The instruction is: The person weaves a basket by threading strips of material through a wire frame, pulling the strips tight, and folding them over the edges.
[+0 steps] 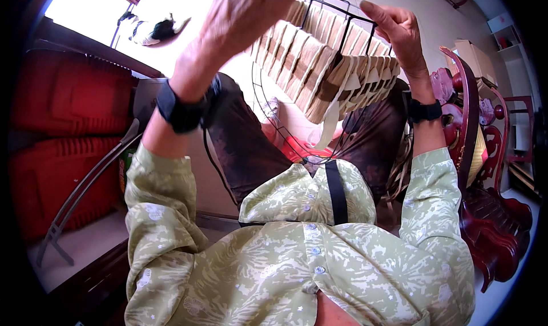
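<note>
A half-woven basket hangs over my lap: flat tan strips and pale cord laced round a black wire frame. Loose pale strip ends dangle from its near side. With fingers curled and thumb raised, my right hand grips the frame's wire at the far right corner. My left hand, blurred, reaches over the basket's far left side. One of its digits stretches right along the wire rim; the other fingertips lie past the upper edge, so its grip is hidden. Thin wires of the frame curve down between my knees.
Stacked red plastic chairs or crates stand at left beside a grey metal bar. A black-and-white animal lies on the tiled floor by the bright doorway. Carved dark-red wooden furniture and a cardboard box are at right.
</note>
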Tool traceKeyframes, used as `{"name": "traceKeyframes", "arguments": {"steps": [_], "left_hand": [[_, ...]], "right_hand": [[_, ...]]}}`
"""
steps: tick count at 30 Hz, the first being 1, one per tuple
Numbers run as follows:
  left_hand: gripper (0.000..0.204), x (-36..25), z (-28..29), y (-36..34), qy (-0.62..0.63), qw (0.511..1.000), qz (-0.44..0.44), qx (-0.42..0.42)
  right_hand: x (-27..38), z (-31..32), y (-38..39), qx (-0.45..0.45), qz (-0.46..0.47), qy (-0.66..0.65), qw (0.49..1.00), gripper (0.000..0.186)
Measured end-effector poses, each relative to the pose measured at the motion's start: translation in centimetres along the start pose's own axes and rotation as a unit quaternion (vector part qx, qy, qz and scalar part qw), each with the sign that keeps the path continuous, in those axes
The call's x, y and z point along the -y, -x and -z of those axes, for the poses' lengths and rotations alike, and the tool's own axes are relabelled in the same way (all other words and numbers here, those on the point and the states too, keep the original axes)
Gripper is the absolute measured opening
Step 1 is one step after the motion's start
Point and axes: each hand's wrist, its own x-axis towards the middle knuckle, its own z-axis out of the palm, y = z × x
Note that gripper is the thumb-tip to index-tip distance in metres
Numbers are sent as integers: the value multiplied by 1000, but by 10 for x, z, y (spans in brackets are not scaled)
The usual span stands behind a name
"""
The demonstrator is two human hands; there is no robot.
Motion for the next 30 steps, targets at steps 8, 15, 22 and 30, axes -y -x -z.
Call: {"name": "traceKeyframes", "arguments": {"steps": [8,15,22,30], "left_hand": [[43,10,4,-28,101,951,119,268],[31,48,-28,-6,217,948,145,184],[33,64,-31,8,210,964,70,146],[37,134,-13,49,157,985,57,53]], "right_hand": [[49,-18,-11,-35,29,22,999,45],[34,-20,-9,-58,63,17,996,48],[28,-29,-14,-55,157,206,964,32],[22,-74,-29,-124,256,160,945,23]]}}
